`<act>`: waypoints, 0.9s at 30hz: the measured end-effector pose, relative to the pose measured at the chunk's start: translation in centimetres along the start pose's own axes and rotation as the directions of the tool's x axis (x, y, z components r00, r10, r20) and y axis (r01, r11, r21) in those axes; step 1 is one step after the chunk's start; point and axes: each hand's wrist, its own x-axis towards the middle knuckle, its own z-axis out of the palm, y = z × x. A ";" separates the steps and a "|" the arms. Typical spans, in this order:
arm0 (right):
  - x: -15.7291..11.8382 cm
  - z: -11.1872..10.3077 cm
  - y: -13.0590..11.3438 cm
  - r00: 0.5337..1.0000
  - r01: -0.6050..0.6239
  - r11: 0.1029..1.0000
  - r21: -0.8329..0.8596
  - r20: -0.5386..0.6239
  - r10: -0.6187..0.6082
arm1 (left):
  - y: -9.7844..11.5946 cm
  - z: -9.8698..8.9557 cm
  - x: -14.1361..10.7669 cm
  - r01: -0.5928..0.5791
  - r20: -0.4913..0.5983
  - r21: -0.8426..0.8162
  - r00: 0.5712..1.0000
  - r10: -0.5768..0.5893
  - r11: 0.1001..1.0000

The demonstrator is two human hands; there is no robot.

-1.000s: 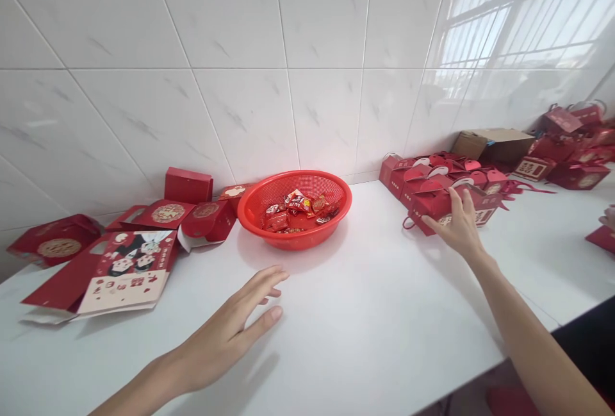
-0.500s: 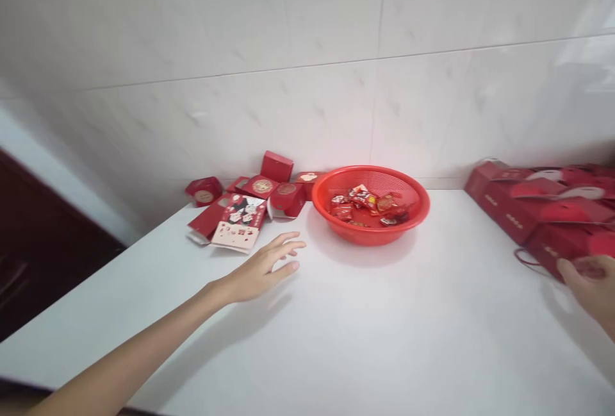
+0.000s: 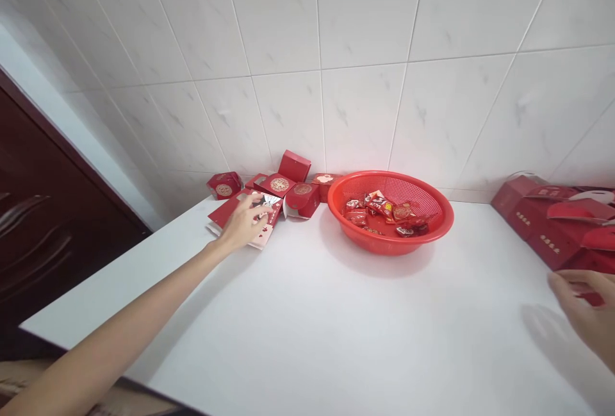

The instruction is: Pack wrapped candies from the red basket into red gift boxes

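Observation:
My left hand (image 3: 246,220) is over a flat red packet with a cartoon print and pale lower edge (image 3: 262,240), its fingers apart and curved. It overlaps the packet; whether the fingertips touch it I cannot tell. At the right edge, my right hand (image 3: 589,307) is in front of a row of red gift boxes with gold lettering (image 3: 533,227). Its thumb and forefinger curve apart, with red showing in the gap. The other fingers are partly cut off by the frame. Between my hands stands a red plastic basket (image 3: 391,249) with several wrapped candies (image 3: 379,204) inside.
Several small red boxes (image 3: 302,199) lie heaped against the tiled wall (image 3: 360,115), left of the basket. The white table (image 3: 336,339) has its left edge beside a dark red door (image 3: 38,230).
My left hand has moved left from beside the basket to over the cartoon packet. My right hand sits lower in the view, and the camera has turned slightly left.

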 end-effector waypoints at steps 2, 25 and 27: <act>0.1 0.0 -3.9 0.997 0.021 0.999 0.027 0.072 -0.023 | 0.8 1.1 0.6 -0.126 0.093 0.085 0.989 0.118 0.988; -2.9 2.2 -9.7 0.934 0.146 0.931 0.333 0.264 -0.241 | 7.9 -2.1 4.9 0.002 -0.148 -0.223 0.988 -0.036 0.975; -2.9 2.2 -10.1 0.934 0.143 0.924 0.354 0.261 -0.244 | 8.9 -3.6 4.1 0.011 -0.106 -0.324 0.993 -0.048 0.946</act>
